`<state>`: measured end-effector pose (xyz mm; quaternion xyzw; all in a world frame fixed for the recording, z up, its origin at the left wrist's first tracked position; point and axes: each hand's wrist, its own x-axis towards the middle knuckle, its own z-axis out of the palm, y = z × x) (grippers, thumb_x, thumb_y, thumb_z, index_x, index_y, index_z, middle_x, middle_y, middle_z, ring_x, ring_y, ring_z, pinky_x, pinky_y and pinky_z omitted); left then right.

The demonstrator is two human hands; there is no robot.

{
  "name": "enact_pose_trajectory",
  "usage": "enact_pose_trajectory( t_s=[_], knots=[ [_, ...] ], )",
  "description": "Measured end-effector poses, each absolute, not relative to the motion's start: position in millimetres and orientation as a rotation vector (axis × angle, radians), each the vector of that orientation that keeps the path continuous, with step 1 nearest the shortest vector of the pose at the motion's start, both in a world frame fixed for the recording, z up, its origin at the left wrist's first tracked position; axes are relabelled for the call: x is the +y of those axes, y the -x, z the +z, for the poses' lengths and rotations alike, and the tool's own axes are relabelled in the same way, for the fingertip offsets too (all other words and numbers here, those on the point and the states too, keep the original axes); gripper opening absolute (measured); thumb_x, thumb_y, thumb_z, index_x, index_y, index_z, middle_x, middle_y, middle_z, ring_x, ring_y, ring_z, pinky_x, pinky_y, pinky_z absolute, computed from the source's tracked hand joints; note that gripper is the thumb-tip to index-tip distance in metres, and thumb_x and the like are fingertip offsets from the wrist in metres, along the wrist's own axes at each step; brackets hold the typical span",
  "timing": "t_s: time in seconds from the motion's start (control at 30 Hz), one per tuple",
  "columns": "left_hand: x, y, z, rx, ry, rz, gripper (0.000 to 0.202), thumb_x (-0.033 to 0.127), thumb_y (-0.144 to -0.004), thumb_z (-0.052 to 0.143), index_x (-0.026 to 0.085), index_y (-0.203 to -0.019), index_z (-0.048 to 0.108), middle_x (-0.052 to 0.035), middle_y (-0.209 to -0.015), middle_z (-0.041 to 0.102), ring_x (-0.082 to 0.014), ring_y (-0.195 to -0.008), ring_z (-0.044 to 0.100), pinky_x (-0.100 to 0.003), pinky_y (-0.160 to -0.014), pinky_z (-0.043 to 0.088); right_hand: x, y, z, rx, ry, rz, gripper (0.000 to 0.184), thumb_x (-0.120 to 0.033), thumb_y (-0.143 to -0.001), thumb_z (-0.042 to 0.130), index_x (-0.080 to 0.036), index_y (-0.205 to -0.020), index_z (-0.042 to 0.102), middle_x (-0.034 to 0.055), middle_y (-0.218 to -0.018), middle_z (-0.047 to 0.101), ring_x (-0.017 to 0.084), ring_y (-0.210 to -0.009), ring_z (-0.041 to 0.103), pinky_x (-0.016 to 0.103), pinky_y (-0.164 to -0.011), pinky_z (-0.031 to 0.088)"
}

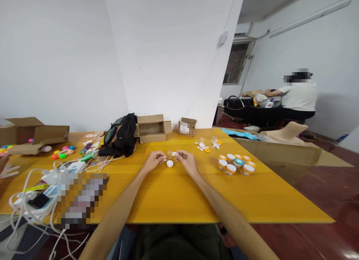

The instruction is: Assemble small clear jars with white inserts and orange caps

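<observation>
My left hand [154, 160] is closed in a pinch on a small white piece [164, 159] whose kind is too small to make out. In my right hand [187, 162], thumb and fingers grip a flat white plastic part [175, 154] with openings in it. Between the hands, a clear round cup [169, 154] stands on the yellow table [174, 200]. Just nearer to me is a small white round cap [169, 163], apart from both hands.
Lidded jars [238, 163] with orange and teal rims cluster at right. Loose white and orange parts [207, 145] lie behind them. Cardboard boxes [151, 131] and a black bag [123, 136] line the back. Power strips [53, 192] and cables crowd the left. A person [300, 95] sits far right.
</observation>
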<state>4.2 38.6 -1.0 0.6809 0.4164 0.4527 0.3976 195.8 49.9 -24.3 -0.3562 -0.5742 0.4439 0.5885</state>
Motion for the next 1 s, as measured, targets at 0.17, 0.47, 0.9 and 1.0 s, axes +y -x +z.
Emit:
enact_pose_trajectory(
  t_s=[0.17,0.47,0.9,1.0],
  knots=[
    [31,-25,7,0.962,-1.527,1.326,0.023,0.038,-0.068,0.075,0.016,-0.072,0.070,-0.0006,-0.063,0.068,-0.0124,-0.055,0.058,-0.026,-0.061,0.050,47,-193,-23,-1.363,0.813,1.075,0.031,-0.047,-0.061,0.076,-0.020,-0.074,0.073,0.0067,-0.072,0.075,0.023,-0.063,0.070,0.038,-0.063,0.060],
    [31,-29,4,0.950,-1.489,1.354,0.022,0.035,-0.061,0.080,0.017,-0.070,0.072,-0.0043,-0.076,0.075,-0.0173,-0.065,0.067,-0.027,-0.063,0.053,46,-188,-27,-1.456,0.742,1.099,0.031,-0.047,-0.066,0.074,-0.021,-0.082,0.077,0.0061,-0.082,0.077,0.025,-0.073,0.073,0.039,-0.069,0.061],
    [34,-28,-3,0.986,-1.848,1.437,0.013,0.031,-0.077,0.069,0.020,-0.078,0.076,-0.0055,-0.086,0.074,-0.0174,-0.075,0.067,-0.027,-0.068,0.053,47,-190,-28,-1.414,0.736,1.165,0.034,-0.049,-0.061,0.079,-0.021,-0.080,0.077,0.0054,-0.078,0.077,0.025,-0.069,0.072,0.041,-0.068,0.061],
    [32,-28,-2,0.988,-1.911,1.456,0.014,0.031,-0.080,0.067,0.021,-0.078,0.077,-0.0051,-0.083,0.073,-0.0173,-0.076,0.066,-0.028,-0.071,0.053,48,-191,-29,-1.404,0.729,1.188,0.036,-0.050,-0.060,0.080,-0.021,-0.082,0.077,0.0060,-0.080,0.077,0.025,-0.071,0.072,0.041,-0.069,0.061]
  ],
)
